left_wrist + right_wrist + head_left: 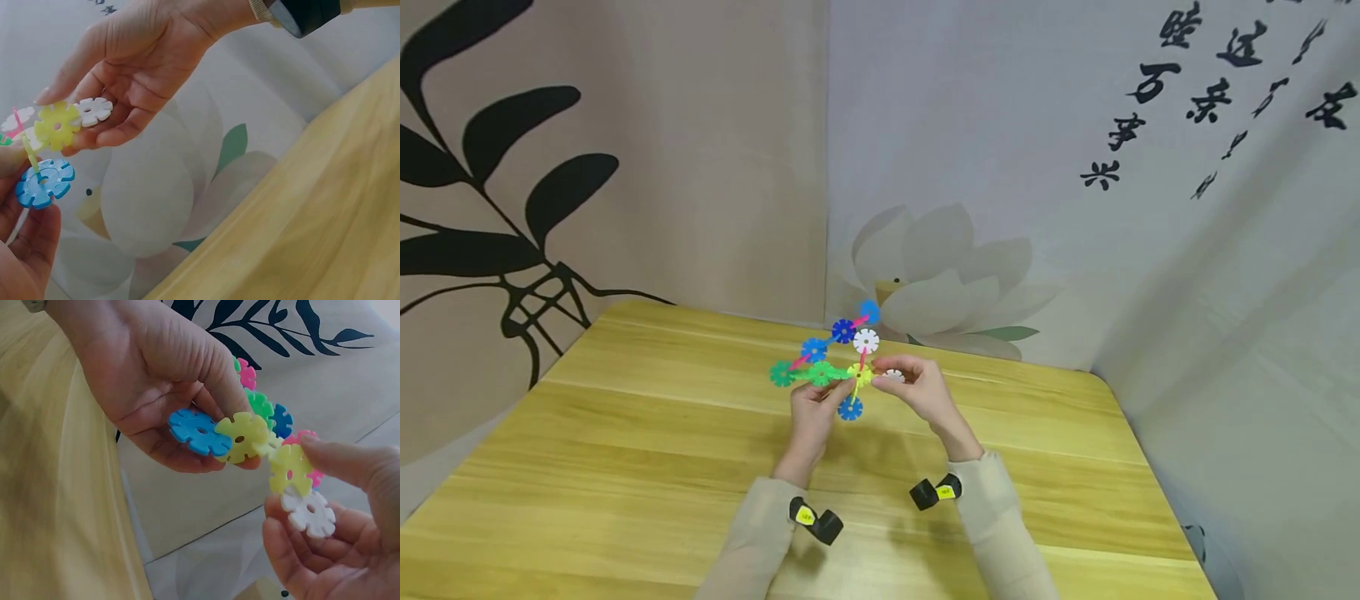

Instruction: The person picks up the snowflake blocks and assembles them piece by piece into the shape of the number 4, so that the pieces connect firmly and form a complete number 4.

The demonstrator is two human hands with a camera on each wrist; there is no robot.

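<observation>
Both hands hold up a branching chain of interlocking plastic snowflake discs above the table. My left hand pinches it from below, near the green discs and a yellow disc whose outer end carries a blue disc. On the other side, my right hand grips another yellow disc between thumb and fingers. A white disc is slotted into that one and lies over the right fingers. Pink, blue and white discs form the far branches.
The wooden table spreads under both forearms. Behind it hangs a cloth backdrop with printed leaves, a lotus and black characters. Each sleeve has a black wrist camera strapped on.
</observation>
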